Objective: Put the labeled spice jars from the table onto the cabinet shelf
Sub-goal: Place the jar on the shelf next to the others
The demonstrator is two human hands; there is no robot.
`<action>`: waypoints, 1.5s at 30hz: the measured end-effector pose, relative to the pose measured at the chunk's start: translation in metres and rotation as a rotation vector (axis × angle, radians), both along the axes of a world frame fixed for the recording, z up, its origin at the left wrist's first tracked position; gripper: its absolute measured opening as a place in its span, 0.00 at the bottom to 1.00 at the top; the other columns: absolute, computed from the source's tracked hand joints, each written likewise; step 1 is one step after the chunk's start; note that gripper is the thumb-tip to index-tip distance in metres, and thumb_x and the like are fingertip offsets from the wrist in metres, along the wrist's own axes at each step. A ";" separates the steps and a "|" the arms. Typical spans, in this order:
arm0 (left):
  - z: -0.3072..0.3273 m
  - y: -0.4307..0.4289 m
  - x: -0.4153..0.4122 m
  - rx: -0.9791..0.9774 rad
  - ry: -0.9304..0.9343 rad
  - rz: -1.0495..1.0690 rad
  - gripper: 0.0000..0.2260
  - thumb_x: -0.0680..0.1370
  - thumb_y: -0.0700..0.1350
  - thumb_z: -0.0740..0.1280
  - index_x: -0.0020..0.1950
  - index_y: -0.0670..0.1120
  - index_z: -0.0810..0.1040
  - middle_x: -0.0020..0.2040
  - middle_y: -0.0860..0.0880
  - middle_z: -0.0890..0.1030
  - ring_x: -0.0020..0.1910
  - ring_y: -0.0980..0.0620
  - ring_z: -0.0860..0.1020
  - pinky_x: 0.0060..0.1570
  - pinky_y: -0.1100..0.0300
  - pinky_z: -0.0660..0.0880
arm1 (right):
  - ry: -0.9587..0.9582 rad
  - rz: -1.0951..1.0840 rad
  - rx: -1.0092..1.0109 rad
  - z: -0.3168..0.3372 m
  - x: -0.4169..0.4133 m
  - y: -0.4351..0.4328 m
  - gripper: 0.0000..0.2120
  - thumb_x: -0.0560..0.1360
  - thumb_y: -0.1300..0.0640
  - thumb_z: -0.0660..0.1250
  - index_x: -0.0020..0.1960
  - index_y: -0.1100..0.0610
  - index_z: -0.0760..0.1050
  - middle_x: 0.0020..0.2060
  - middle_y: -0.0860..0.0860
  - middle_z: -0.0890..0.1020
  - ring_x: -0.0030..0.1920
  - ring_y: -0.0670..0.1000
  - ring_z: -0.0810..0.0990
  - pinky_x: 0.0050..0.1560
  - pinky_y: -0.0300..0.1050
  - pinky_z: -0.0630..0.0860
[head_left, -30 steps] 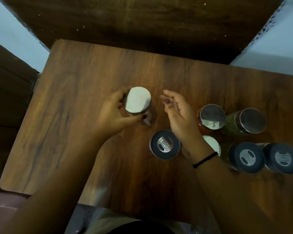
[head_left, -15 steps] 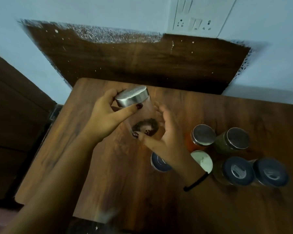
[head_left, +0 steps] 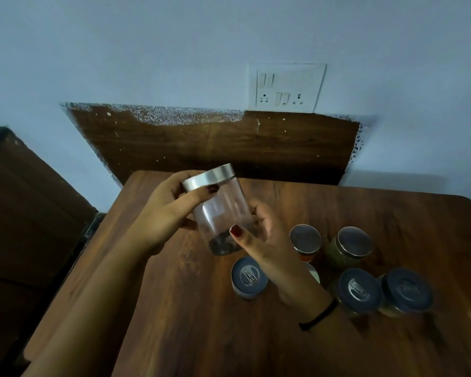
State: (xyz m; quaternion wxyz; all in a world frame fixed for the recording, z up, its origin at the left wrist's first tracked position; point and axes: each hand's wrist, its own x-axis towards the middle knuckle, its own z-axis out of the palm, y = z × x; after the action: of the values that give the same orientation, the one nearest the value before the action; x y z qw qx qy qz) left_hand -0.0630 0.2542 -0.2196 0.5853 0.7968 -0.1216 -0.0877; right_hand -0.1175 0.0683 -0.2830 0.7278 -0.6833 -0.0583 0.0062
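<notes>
Both hands grip one clear glass jar (head_left: 223,213). The left hand (head_left: 159,216) curls round its top, thumb laid across the glass just under the silver lid (head_left: 208,176) and fingers behind the rim. The right hand (head_left: 267,244) cups the lower part, thumb pressed on the front near the base and fingers wrapped behind. The jar is held off the wooden table (head_left: 174,322), over its far left part, tilted a little with the lid leaning left. A thin layer of dark spice (head_left: 223,244) lies at the bottom, and the rest of the glass looks empty. A pale patch shows through the glass, but no lettering can be read.

Six more jars stand on the table below and to the right of the held one. A dark-lidded jar (head_left: 249,277) is just under the right palm. A white-lidded jar (head_left: 313,272) is mostly hidden behind the right wrist, which wears a black band (head_left: 320,314). Beyond it are a silver-lidded jar with orange contents (head_left: 305,239) and a silver-lidded jar with greenish contents (head_left: 351,244). Nearer the camera, two dark-lidded jars (head_left: 360,291) stand touching side by side.

A wooden wall panel (head_left: 215,148) rises behind the table, with a white switch-and-socket plate (head_left: 286,88) above it on the pale wall. Dark brown furniture (head_left: 25,213) stands at the left, its form unclear.
</notes>
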 end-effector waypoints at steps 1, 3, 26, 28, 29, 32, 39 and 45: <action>0.001 -0.002 -0.003 -0.003 0.004 -0.005 0.29 0.69 0.63 0.66 0.66 0.50 0.76 0.55 0.49 0.81 0.50 0.52 0.83 0.38 0.57 0.82 | -0.009 0.005 0.017 0.001 -0.002 -0.001 0.43 0.62 0.30 0.72 0.68 0.54 0.69 0.56 0.47 0.82 0.55 0.48 0.83 0.50 0.42 0.80; 0.003 -0.006 -0.007 -0.028 0.033 0.006 0.28 0.69 0.63 0.66 0.65 0.50 0.76 0.52 0.50 0.82 0.49 0.51 0.83 0.39 0.55 0.83 | -0.023 0.022 0.049 0.003 -0.006 -0.004 0.39 0.62 0.33 0.73 0.66 0.52 0.70 0.54 0.44 0.82 0.54 0.47 0.83 0.48 0.39 0.80; 0.034 -0.055 -0.052 -0.173 -0.002 -0.028 0.12 0.80 0.57 0.62 0.58 0.55 0.81 0.54 0.50 0.84 0.53 0.50 0.83 0.50 0.61 0.81 | 0.180 0.058 0.318 0.022 -0.023 -0.035 0.26 0.61 0.28 0.71 0.50 0.44 0.84 0.48 0.49 0.86 0.50 0.50 0.85 0.50 0.44 0.80; 0.030 -0.063 -0.056 -0.185 -0.030 0.086 0.14 0.81 0.51 0.59 0.63 0.50 0.77 0.55 0.50 0.84 0.53 0.50 0.83 0.47 0.62 0.81 | 0.158 -0.008 0.309 0.025 -0.023 -0.039 0.30 0.58 0.27 0.72 0.51 0.46 0.82 0.48 0.50 0.86 0.49 0.50 0.85 0.49 0.44 0.81; 0.027 -0.066 -0.060 -0.209 -0.049 0.152 0.15 0.81 0.49 0.60 0.65 0.48 0.76 0.55 0.49 0.83 0.52 0.49 0.83 0.46 0.61 0.82 | 0.156 -0.039 0.307 0.027 -0.023 -0.041 0.32 0.58 0.28 0.72 0.51 0.49 0.80 0.45 0.51 0.85 0.47 0.50 0.85 0.46 0.42 0.81; 0.016 -0.081 -0.078 -0.278 -0.057 0.285 0.21 0.76 0.52 0.64 0.68 0.49 0.72 0.57 0.47 0.82 0.51 0.48 0.83 0.43 0.58 0.82 | 0.124 -0.096 0.293 0.028 -0.024 -0.045 0.30 0.60 0.31 0.73 0.48 0.55 0.77 0.37 0.49 0.84 0.38 0.46 0.84 0.38 0.36 0.79; 0.014 -0.119 -0.098 -0.321 -0.047 0.260 0.38 0.73 0.55 0.71 0.79 0.53 0.56 0.65 0.51 0.79 0.61 0.53 0.80 0.55 0.58 0.81 | 0.003 -0.087 0.209 0.038 -0.031 -0.047 0.18 0.75 0.47 0.64 0.61 0.55 0.75 0.47 0.50 0.85 0.46 0.47 0.86 0.39 0.37 0.79; 0.021 -0.123 -0.102 -0.308 -0.096 0.350 0.35 0.70 0.54 0.71 0.75 0.47 0.64 0.61 0.49 0.81 0.55 0.53 0.83 0.49 0.56 0.82 | -0.048 -0.077 0.214 0.045 -0.041 -0.058 0.19 0.76 0.49 0.59 0.63 0.56 0.75 0.50 0.50 0.85 0.49 0.46 0.85 0.41 0.37 0.80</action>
State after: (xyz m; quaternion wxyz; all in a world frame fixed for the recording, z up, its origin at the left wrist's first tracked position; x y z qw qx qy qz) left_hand -0.1646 0.1312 -0.1983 0.6997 0.7104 -0.0214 0.0724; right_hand -0.1583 0.0107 -0.2380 0.7946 -0.6034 -0.0495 -0.0444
